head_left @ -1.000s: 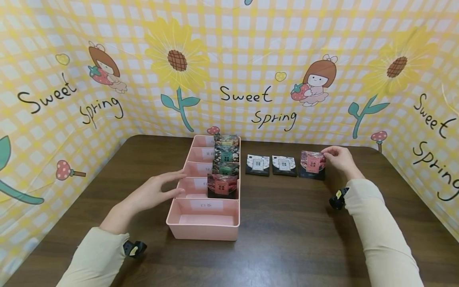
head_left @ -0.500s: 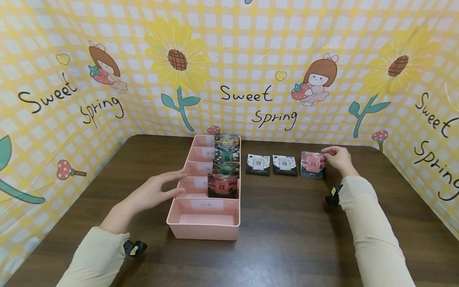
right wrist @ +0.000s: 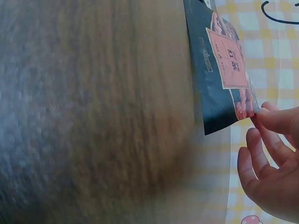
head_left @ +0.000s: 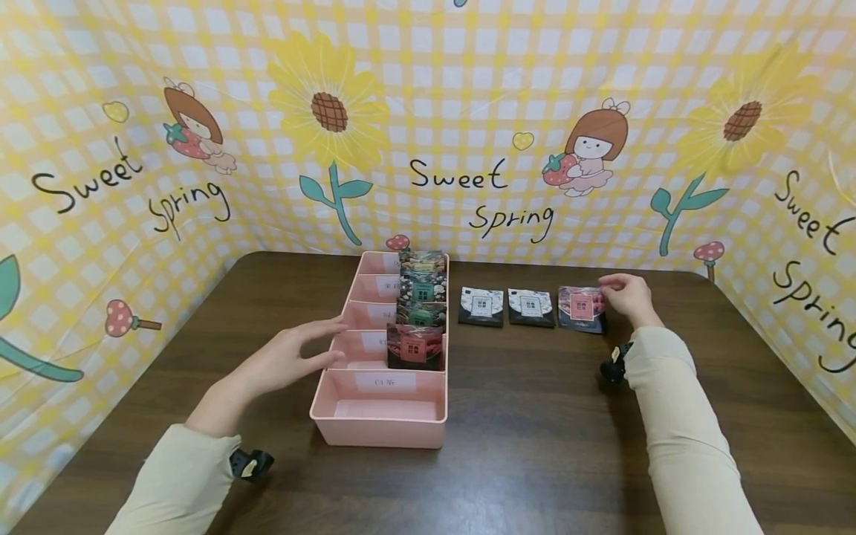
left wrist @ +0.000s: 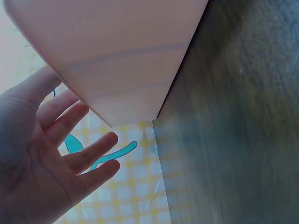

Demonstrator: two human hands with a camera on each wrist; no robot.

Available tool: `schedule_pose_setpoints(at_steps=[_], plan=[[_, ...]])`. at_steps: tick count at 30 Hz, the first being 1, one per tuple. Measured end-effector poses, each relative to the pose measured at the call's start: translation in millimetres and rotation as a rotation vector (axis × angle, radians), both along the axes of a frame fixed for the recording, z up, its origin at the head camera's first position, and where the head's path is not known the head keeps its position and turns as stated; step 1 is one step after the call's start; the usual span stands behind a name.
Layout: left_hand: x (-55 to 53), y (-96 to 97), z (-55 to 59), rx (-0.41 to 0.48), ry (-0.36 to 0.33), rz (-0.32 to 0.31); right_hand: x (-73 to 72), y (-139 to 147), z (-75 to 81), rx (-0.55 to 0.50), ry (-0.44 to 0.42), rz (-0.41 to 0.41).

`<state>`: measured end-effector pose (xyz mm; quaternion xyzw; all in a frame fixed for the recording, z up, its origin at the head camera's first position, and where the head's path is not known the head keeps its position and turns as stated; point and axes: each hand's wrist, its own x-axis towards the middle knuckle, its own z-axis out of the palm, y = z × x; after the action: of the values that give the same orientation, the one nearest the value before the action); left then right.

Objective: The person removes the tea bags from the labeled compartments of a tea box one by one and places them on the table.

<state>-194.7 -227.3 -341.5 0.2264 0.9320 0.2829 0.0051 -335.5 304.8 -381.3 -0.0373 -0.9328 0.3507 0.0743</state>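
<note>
two cream sleeves (head_left: 685, 438) come in from the near edge over a dark wood-grain table (head_left: 528, 461), each with a small black wrist device (head_left: 253, 465) at the cuff. nearest on the table is the front wall of a pink five-compartment organizer box (head_left: 377, 433); its first compartment bears a white paper label (head_left: 384, 382). just beyond, at the box's left side, is the left hand (head_left: 270, 362), thumb and fingers spread apart and loosely bent at the rim; how firmly it touches, i cannot tell. in the second compartment a red-and-black tea sachet (head_left: 414, 348) leans on the right, and a green tea sachet (head_left: 420, 314) sits in the one behind it.

to the right of the box, well apart from the left hand, the right hand (head_left: 630, 299) pinches the upper right corner of a pink-labelled tea sachet (head_left: 582, 307) between thumb and finger. that sachet tilts up, outside the box. in line to its left lie two white-and-black tea sachets (head_left: 531, 307), side by side. a dark floral sachet (head_left: 424, 288) and a yellowish sachet (head_left: 428, 261) fill the box's farther compartments. behind everything hangs a yellow-and-white checked cloth (head_left: 455, 96) with sunflowers and "sweet spring" lettering.
</note>
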Motion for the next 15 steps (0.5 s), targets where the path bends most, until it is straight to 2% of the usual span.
schedule_pose_setpoints(at_steps=[15], plan=[[-3.0,-0.5,-2.8,0.001,-0.013,0.009,5.5,0.7,6.1,-0.058,-0.074,0.044]])
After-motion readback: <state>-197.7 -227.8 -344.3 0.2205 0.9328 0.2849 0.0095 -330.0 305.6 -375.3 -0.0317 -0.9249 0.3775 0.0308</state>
